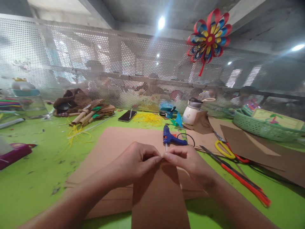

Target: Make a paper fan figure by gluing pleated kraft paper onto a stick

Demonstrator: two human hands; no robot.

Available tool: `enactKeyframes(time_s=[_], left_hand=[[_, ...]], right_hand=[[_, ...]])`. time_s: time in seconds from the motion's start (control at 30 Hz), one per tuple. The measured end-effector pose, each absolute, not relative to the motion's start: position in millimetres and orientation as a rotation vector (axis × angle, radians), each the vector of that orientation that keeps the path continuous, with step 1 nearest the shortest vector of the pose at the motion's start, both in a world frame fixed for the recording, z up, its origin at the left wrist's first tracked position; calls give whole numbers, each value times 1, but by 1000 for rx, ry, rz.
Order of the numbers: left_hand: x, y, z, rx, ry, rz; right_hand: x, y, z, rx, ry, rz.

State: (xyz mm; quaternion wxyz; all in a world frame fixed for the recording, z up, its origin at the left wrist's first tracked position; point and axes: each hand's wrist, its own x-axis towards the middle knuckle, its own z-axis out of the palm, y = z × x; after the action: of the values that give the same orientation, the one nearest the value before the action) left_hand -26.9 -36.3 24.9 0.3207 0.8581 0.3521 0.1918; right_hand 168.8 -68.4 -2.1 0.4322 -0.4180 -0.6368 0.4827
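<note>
A long strip of brown kraft paper runs from the bottom of the view up to my fingers. My left hand pinches its far end between thumb and forefinger. Right beside it, my right hand pinches the same end, the fingertips of both hands almost touching. Under the strip lie larger sheets of brown paper on the green table. Just beyond my right hand, a blue hot glue gun rests on the sheets, a white glue stick poking out towards me.
Red-handled tool and yellow-handled scissors lie to the right, near dark brown paper and a green basket. A phone, yellow shreds, rolled paper and a white jar stand behind. A perforated metal screen closes the back.
</note>
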Motion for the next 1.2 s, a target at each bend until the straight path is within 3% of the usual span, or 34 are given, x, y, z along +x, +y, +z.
enactKeyframes(time_s=[0.2, 0.53, 0.93, 1.2], left_hand=[[-25, -39, 26, 2216, 953, 487], [-39, -24, 32, 2219, 852, 282], [-41, -23, 33, 2242, 781, 224], [-46, -24, 38, 2110, 765, 204]], right_hand=[[158, -73, -1, -1102, -1601, 1031], [160, -70, -6, -1128, -1506, 1292], [160, -70, -13, -1111, -1423, 1334], [162, -71, -6, -1170, -1523, 1141]])
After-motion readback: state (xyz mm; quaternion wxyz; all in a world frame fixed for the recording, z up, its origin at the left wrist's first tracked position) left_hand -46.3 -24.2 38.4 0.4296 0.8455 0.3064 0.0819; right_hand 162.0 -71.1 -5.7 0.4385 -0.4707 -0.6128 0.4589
